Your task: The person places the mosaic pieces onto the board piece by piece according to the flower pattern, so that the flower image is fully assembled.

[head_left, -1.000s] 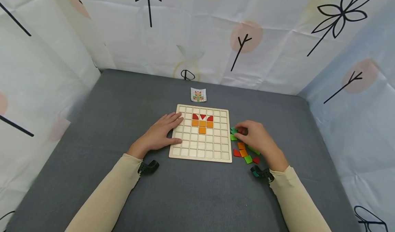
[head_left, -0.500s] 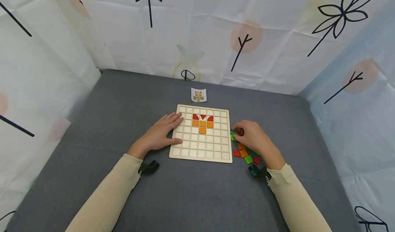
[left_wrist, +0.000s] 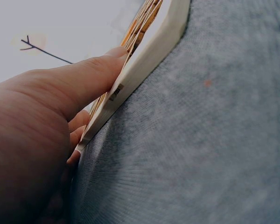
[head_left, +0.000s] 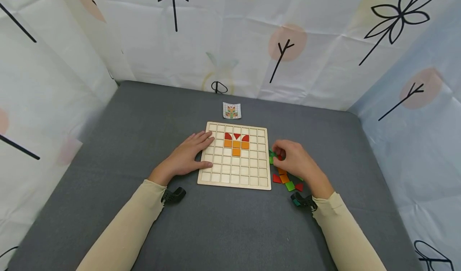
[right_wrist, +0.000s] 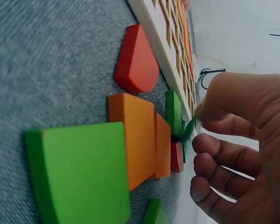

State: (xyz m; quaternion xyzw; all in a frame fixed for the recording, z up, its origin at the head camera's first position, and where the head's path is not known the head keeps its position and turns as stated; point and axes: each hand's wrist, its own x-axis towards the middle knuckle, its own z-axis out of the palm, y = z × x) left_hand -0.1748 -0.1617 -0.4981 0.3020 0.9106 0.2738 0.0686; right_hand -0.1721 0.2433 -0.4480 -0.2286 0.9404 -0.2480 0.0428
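Observation:
A wooden grid board [head_left: 225, 178] lies on the table, bearing several orange tiles [head_left: 236, 144] and several red pieces [head_left: 245, 138] in its upper middle. My left hand [head_left: 185, 155] rests along its left side, fingers extended onto the rim; the thumb [left_wrist: 95, 79] lies on the edge in the left wrist view. Just right of the board, my right hand [head_left: 295, 159] is over the loose pieces. Its thumb and index finger pinch a thin dark green tile [right_wrist: 189, 130], while the other fingers are loosely bent. The tile's shape is partly hidden.
Loose pieces lie right of the board: a red one [head_left: 276, 178], orange tiles [head_left: 284, 179], a light green tile [head_left: 289, 186] and another red piece [head_left: 299, 187]. A small printed pattern card [head_left: 231, 111] lies behind the board. Patterned cloth [head_left: 245, 63] hangs around the grey table [head_left: 230, 231].
My right hand has shifted slightly left towards the board and keeps working at the green pieces. The left hand and the board have stayed in place.

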